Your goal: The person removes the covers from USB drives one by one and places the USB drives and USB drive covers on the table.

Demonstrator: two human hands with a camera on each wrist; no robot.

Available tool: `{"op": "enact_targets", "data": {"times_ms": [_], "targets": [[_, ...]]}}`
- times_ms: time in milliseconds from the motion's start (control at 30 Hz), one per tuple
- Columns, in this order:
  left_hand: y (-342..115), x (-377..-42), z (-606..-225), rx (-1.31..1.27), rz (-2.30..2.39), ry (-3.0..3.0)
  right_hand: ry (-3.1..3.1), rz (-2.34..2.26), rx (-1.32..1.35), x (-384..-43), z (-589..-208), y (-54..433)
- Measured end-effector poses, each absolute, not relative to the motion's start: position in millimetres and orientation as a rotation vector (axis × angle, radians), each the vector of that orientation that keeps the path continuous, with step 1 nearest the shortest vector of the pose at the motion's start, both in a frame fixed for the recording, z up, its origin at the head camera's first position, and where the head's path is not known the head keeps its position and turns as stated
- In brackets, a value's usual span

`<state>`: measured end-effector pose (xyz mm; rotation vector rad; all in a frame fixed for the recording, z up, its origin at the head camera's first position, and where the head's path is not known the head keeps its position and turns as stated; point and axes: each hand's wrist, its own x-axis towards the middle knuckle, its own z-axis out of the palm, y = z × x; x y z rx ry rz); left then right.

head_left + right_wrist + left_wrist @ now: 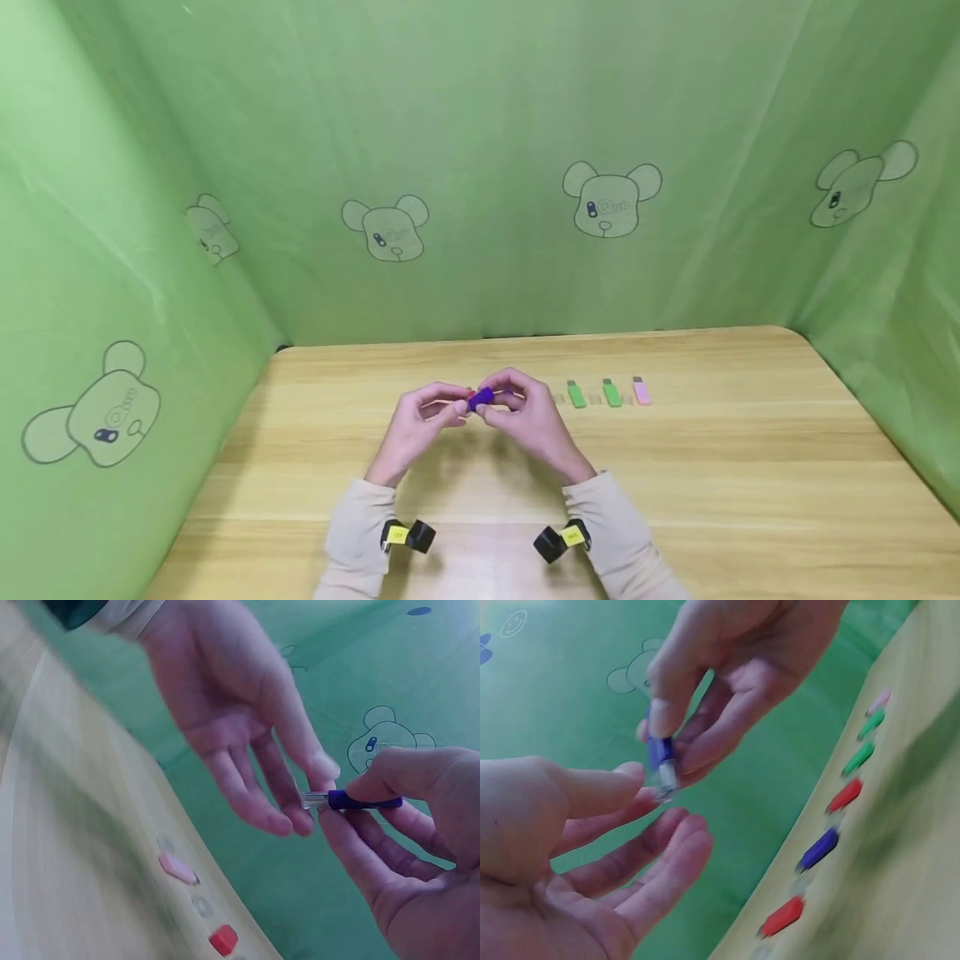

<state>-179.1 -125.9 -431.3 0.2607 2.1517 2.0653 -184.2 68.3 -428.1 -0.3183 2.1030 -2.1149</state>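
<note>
A purple USB flash drive [481,399] is held up above the table between both hands. My right hand [529,414] pinches its purple body [367,800] between thumb and fingers. A clear cap [313,800] covers the plug end, which points toward my left hand [420,421]. In the left wrist view, the left thumb [630,776] stands apart from the cap while a fingertip lies close by it. The left fingers are loosely bent; whether one touches the cap cannot be told.
On the wooden table [720,483], a row of flash drives includes green [612,393], pink [641,391], red [781,916] and purple [817,849] ones. Small clear caps [201,905] lie among them. Green curtains [480,125] with bear drawings surround the table.
</note>
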Motion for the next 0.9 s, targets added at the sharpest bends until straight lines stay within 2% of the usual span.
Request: {"op": "enact_targets", "data": {"times_ms": [500,900], "targets": [[-123.0,-180.7,-434.1,0.202,2.269,2.023,2.123,-2.137,-0.242,-187.5,-432.5,65.1],[-122.2,-180.8,-436.2,0.210,2.259,2.057,2.279,-2.027,-0.357,-189.0,-430.8,67.1]]}}
